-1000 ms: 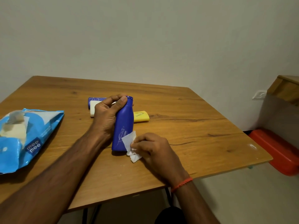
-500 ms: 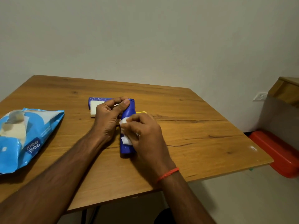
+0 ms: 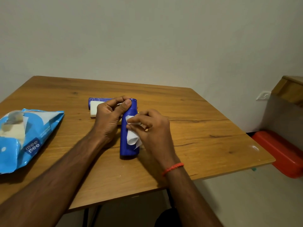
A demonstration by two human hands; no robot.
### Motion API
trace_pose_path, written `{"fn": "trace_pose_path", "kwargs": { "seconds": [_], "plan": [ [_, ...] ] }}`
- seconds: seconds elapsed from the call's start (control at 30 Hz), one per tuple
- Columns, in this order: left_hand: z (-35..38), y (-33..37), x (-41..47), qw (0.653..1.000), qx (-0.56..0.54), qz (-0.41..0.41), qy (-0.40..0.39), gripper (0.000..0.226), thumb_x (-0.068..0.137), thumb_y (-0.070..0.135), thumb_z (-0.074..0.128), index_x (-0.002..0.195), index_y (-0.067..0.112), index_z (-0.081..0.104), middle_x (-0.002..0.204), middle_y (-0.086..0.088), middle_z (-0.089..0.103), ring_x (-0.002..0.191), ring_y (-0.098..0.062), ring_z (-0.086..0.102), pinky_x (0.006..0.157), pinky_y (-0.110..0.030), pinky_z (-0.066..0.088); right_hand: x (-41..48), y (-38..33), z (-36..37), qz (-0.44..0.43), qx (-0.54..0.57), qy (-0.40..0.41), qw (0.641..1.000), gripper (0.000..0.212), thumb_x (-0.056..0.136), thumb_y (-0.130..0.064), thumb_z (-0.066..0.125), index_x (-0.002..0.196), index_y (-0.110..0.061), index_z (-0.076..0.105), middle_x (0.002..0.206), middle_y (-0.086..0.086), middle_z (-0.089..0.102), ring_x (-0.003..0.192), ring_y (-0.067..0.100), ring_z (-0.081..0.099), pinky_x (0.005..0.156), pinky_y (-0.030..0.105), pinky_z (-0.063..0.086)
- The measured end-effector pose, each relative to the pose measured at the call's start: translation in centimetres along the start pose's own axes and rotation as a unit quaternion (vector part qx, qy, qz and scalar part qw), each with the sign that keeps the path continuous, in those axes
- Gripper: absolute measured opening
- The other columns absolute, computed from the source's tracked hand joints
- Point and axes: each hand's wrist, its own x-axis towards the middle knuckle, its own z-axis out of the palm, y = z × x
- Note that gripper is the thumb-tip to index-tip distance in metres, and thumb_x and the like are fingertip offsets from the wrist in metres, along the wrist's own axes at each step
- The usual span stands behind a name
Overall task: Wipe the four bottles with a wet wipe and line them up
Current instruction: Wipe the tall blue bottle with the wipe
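The left hand (image 3: 111, 117) reaches in from the lower left of the frame, its forearm stretched over the table (image 3: 205, 128), with thumb and curled fingers gripping the neck of the dark blue bottle (image 3: 128, 149). The right hand (image 3: 152, 128) comes from the lower centre, a red thread band (image 3: 173, 167) on its wrist, and its fingers pinch a white wet wipe (image 3: 132, 138) against the bottle's right side, about halfway up. The wipe's loose end hangs crumpled below the fingers.

The bottle stands on its base near the middle of the frame. It is glossy, narrows toward the top, and its upper part is partly covered by both hands.

Just behind the left hand, 2 more bottles lie on their sides, touching: a white one (image 3: 94, 109) and a second blue bottle (image 3: 98, 99) beyond it.

At the left edge of the frame lies a torn-open blue wipes pack (image 3: 32, 136).
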Motion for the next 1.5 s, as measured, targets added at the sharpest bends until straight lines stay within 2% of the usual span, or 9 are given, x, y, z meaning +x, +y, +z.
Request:
{"fn": "trace_pose_path", "kwargs": {
  "seconds": [0.1,0.3,0.47,0.6,0.8,0.93,1.1,1.33,1.5],
  "plan": [
    [0.0,0.0,0.3,1.0,-0.021,-0.012,-0.002,0.038,0.08,0.026,0.073,0.116,0.015,0.07,0.117,-0.011,0.073,0.109,-0.03,0.07,0.091,-0.052,0.057,-0.8,-0.5,0.4,-0.024,-0.057,-0.014,0.998,0.018,0.089,-0.025,0.071,0.106,-0.019,0.072,0.11,-0.004,0.059,0.102,0.008,0.056,0.084,0.029,0.056],
    [-0.2,-0.4,0.0,1.0,-0.013,-0.012,-0.011,0.041,0.085,0.031,0.068,0.124,0.017,0.065,0.118,-0.009,0.074,0.109,-0.026,0.07,0.083,-0.047,0.058,-5.0,1.9,-1.5,-0.081,-0.137,-0.193,0.968,0.021,0.086,-0.029,0.073,0.107,-0.027,0.07,0.116,-0.01,0.052,0.107,0.003,0.051,0.085,0.023,0.054],
    [0.0,0.1,-0.2,0.999,-0.019,-0.017,-0.022,0.04,0.085,0.03,0.065,0.123,0.019,0.065,0.117,-0.01,0.074,0.107,-0.024,0.071,0.079,-0.042,0.061,-3.5,2.7,-2.4,0.081,-0.052,-0.087,0.991,0.016,0.086,-0.027,0.075,0.102,-0.026,0.074,0.107,-0.015,0.06,0.097,-0.004,0.056,0.076,0.011,0.049],
    [0.0,0.0,-0.5,0.999,-0.013,-0.027,-0.039,0.038,0.09,0.027,0.061,0.126,0.016,0.062,0.118,-0.01,0.073,0.102,-0.023,0.072,0.076,-0.04,0.062,-3.4,2.6,-1.8,0.089,-0.042,-0.073,0.992,0.016,0.089,-0.027,0.072,0.105,-0.025,0.073,0.106,-0.015,0.061,0.093,-0.008,0.056,0.071,0.005,0.047],
    [0.5,0.0,-0.4,0.995,-0.06,-0.058,-0.048,0.028,0.102,0.016,0.049,0.126,0.015,0.063,0.124,-0.01,0.071,0.114,-0.023,0.068,0.082,-0.035,0.059,-4.7,2.9,-3.1,0.149,0.139,-0.025,0.979,0.051,0.077,-0.006,0.082,0.123,-0.022,0.068,0.122,-0.014,0.059,0.114,-0.004,0.057,0.087,0.016,0.055],
    [0.9,0.0,-0.7,0.985,-0.14,-0.089,-0.04,0.029,0.1,0.028,0.051,0.122,0.012,0.062,0.125,-0.013,0.071,0.109,-0.022,0.069,0.093,-0.036,0.058,-4.8,2.0,-2.9,0.134,0.196,-0.032,0.971,0.051,0.075,0.002,0.081,0.122,-0.015,0.069,0.119,-0.009,0.061,0.11,-0.002,0.062,0.083,0.017,0.056],
    [0.8,-0.3,-0.9,0.997,-0.05,-0.047,-0.041,0.032,0.1,0.031,0.052,0.121,0.01,0.066,0.123,-0.01,0.071,0.098,-0.016,0.07,0.076,-0.028,0.06,-4.7,1.0,-1.4,0.077,0.151,-0.02,0.985,0.033,0.078,-0.016,0.081,0.11,-0.02,0.073,0.109,-0.01,0.069,0.102,0.003,0.066,0.078,0.019,0.059],
    [1.2,-0.4,-0.9,0.995,-0.068,-0.045,-0.05,0.029,0.102,0.031,0.05,0.114,0.012,0.07,0.112,-0.008,0.072,0.095,-0.017,0.069,0.078,-0.027,0.058,-5.3,0.4,-1.3,-0.041,0.079,0.0,0.996,0.027,0.085,-0.017,0.075,0.111,-0.017,0.074,0.113,-0.002,0.067,0.106,0.002,0.061,0.084,0.016,0.053],
    [1.2,-0.4,-1.1,0.992,-0.078,-0.056,-0.076,0.03,0.103,0.032,0.05,0.108,0.015,0.075,0.108,-0.006,0.071,0.09,-0.019,0.066,0.074,-0.029,0.057,-3.9,-0.7,-0.6,-0.024,0.056,-0.004,0.998,0.024,0.088,-0.019,0.072,0.112,-0.019,0.073,0.11,-0.003,0.061,0.1,0.002,0.058,0.082,0.018,0.054]
  ]
}}
